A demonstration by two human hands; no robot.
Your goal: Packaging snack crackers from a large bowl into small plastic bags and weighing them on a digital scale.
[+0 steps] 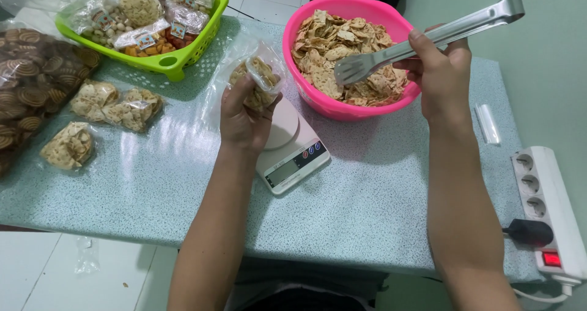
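My left hand (244, 115) grips a clear plastic bag (260, 75) partly filled with flat crackers, held just above a small white kitchen scale (293, 155). My right hand (441, 72) holds metal tongs (428, 39), their forked tips hovering over a pink bowl (324, 106) heaped with light brown crackers (342, 42). The bowl stands right behind the scale on the speckled green table (367, 195).
Three filled cracker bags (116, 106) lie at the left. A green basket (165, 63) of packed snacks sits at the back left, beside a big bag of brown spiral cookies (30, 85). A white power strip (547, 213) with a black plug lies at the right edge.
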